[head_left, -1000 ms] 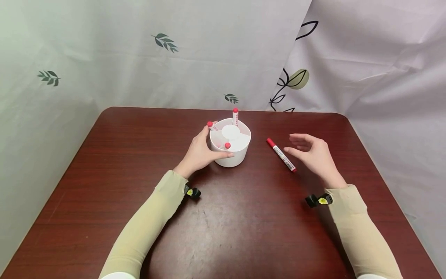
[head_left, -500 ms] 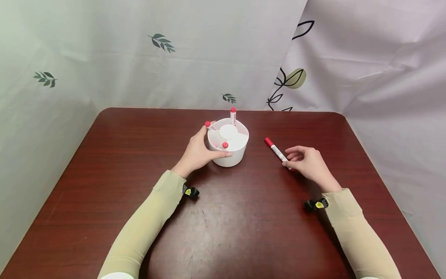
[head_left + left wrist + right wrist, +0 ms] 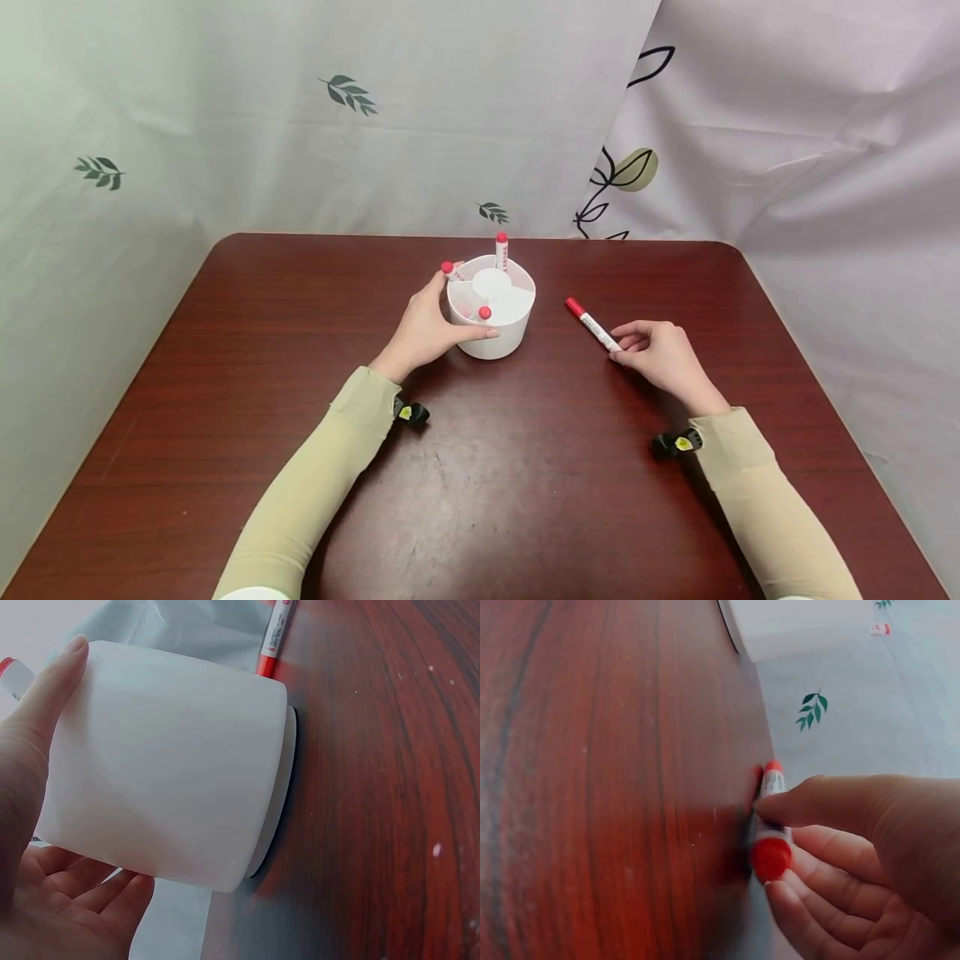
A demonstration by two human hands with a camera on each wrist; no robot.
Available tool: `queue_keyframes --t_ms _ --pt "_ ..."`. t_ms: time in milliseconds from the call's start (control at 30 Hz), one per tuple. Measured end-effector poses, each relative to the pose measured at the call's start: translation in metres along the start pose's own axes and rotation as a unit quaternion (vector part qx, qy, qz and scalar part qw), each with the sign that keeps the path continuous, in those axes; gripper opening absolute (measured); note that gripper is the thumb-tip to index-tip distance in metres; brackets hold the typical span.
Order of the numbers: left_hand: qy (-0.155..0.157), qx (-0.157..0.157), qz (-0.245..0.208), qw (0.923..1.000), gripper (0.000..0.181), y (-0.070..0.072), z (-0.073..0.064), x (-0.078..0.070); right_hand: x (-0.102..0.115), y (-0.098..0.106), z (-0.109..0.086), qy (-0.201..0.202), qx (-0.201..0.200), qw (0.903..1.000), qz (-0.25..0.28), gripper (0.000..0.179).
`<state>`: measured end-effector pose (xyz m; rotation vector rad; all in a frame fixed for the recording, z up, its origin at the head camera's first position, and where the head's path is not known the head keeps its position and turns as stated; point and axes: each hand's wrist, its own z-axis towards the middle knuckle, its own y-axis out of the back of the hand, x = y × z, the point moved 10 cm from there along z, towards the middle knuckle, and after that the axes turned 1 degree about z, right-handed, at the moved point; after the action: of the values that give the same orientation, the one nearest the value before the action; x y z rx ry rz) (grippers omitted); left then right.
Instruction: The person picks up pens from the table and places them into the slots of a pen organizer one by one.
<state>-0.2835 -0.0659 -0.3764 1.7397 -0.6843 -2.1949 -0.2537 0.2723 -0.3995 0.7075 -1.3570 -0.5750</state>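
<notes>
My left hand (image 3: 422,335) grips a white round pen holder (image 3: 504,340), thumb along its near side and fingers round the left. The holder stands upright on the table and has compartments inside. Three red-capped markers stand in it: one at the back (image 3: 502,250), one leaning at the left rim (image 3: 452,271), one near the front (image 3: 484,313). My right hand (image 3: 666,354) pinches the near end of another red-capped marker (image 3: 592,322) between thumb and fingers. In the right wrist view its red end (image 3: 771,859) faces the camera, close beside the tabletop.
The dark red-brown wooden table (image 3: 465,492) reaches back to a pale curtain (image 3: 247,125) with leaf prints. Small black cameras are strapped at the left wrist (image 3: 412,413) and the right wrist (image 3: 675,443).
My right hand has come down and leftward onto the loose marker and taken hold of its near end. The marker has shifted slightly left. My left hand stays on the pen holder.
</notes>
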Motion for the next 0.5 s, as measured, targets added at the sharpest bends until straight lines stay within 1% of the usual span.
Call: queue_keyframes --t_ms 233,500 --pt "-0.007 0.000 -0.004 1.0000 0.106 0.000 0.000 0.000 0.007 0.011 0.000 0.025 -0.043 0.9987 0.013 0.022" --pt "-0.010 0.002 -0.011 0.9999 0.105 -0.001 0.001 0.000 0.015 0.024 0.000 0.037 -0.072 0.9962 0.033 0.021"
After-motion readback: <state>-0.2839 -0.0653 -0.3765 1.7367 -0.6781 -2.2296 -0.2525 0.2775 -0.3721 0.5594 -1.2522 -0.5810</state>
